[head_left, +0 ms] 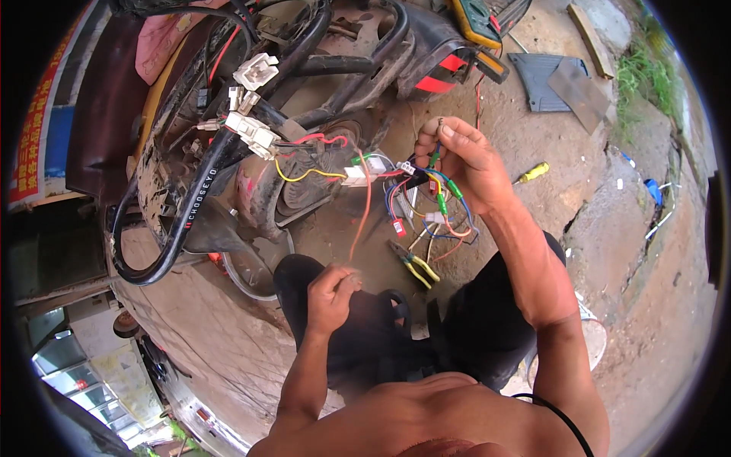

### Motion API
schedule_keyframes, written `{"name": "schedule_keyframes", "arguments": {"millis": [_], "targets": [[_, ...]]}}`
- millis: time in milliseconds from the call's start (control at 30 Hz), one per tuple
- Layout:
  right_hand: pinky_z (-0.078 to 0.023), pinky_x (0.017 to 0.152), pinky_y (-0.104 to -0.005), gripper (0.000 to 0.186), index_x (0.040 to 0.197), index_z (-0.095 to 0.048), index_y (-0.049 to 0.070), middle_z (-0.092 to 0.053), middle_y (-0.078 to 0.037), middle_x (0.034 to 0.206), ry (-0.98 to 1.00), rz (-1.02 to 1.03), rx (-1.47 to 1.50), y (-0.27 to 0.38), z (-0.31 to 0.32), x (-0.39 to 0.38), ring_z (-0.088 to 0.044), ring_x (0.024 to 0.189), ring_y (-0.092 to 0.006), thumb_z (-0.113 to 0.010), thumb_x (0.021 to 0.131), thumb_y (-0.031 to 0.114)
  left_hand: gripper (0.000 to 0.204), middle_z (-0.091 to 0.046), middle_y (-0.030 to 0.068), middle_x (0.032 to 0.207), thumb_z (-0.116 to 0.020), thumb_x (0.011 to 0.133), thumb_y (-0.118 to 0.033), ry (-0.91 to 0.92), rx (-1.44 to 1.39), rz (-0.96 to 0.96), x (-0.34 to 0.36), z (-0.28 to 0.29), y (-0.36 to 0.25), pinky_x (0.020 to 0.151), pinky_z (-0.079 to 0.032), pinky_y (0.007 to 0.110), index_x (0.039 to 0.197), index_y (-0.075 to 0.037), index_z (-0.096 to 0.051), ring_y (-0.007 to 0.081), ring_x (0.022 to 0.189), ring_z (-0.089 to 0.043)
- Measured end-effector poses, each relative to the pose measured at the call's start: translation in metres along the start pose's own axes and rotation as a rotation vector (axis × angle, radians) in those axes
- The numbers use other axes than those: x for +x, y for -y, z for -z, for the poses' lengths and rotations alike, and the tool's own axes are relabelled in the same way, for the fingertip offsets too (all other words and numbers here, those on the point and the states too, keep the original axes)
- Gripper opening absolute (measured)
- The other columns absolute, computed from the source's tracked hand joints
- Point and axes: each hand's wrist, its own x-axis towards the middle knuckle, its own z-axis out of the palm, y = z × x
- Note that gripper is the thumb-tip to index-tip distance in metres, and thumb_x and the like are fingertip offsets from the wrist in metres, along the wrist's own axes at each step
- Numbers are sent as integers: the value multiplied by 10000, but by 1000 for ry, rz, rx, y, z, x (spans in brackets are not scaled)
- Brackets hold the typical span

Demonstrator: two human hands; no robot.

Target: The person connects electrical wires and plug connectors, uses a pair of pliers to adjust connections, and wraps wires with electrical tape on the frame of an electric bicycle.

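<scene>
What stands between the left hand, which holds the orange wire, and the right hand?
In the picture, loose coloured wires and a small red connector cross the line from the left hand to the right hand. Yellow-handled pliers lie lower, near that line. Depth is hard to judge.

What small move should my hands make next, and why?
I'd probably bring your left hand toward your right hand: the left pinches the orange wire, the right seems to pinch a thin wire end near the green-sleeved wires, and a gap separates the hands.

orange wire (368,209), white connector (358,177), yellow-handled pliers (407,260)
</scene>
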Motion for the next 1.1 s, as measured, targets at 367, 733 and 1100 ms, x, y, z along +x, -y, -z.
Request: {"name": "schedule_keyframes", "arguments": {"millis": [367, 733, 1100], "targets": [[-589, 924, -366, 231, 1194, -643, -7, -698, -100, 1098, -31, -37, 51, -11, 7, 16, -699, 993, -208, -597, 1061, 176, 227, -730, 138, 823, -686, 950, -196, 191, 465, 352, -15, -38, 106, 761, -573, 411, 1018, 18, -712, 295, 809, -739], [-598, 930, -391, 261, 1227, -621, -9, -700, -115, 1107, -113, -48, 161, -20, 7, 22, -704, 992, -222, -598, 1063, 192, 299, -738, 79, 1110, -707, 997, -89, 23, -167, 121, 52, -43, 5, 865, -553, 287, 1269, 25, -658, 124, 963, -685], [-558, 963, -375, 212, 1182, -640, -5, -695, -89, 1088, -145, -3, -28, -33, -7, 19, -682, 1021, -214, -610, 1039, 149, 380, -706, 108, 1134, -702, 1026, -253, 227, -797, -35, 76, -94, -64, 942, -536, 333, 1253, 46, -642, 182, 1007, -675]]}}
